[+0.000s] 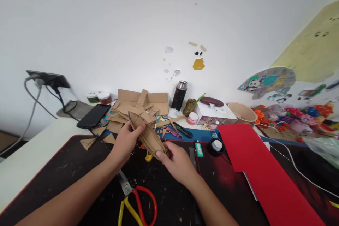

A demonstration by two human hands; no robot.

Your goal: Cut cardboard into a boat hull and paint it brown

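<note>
Left grip (126,139) and right grip (177,160) are both closed on one long, narrow piece of brown cardboard (152,138), pinched between thumb and fingers, in front of the person and above the dark mat (79,169) on the counter (50,148). Its long axis runs aslant: the pointed end lies up and to the left, farther from the body, and the other end comes down to the right, nearer. From the left grip, then, the cardboard reaches both ways, with the tip beyond the thumb and the greater length sloping off to the right; that thumb lies flat across the upper face. The right grip sits at the near end, its thumb along the lower edge and its fingers curled about the right-hand side, so it is the closer of the two to that end, while the left is closer to the tip. Bent layers or folds show along the length; the underside is hidden.

Below the left wrist lie scissors (126,188) with red and yellow handles spread apart, blades pointing away under the forearm, touched by neither grip. Beyond the held piece, just past its tip, is a heap of cardboard scraps (156,99).
</note>
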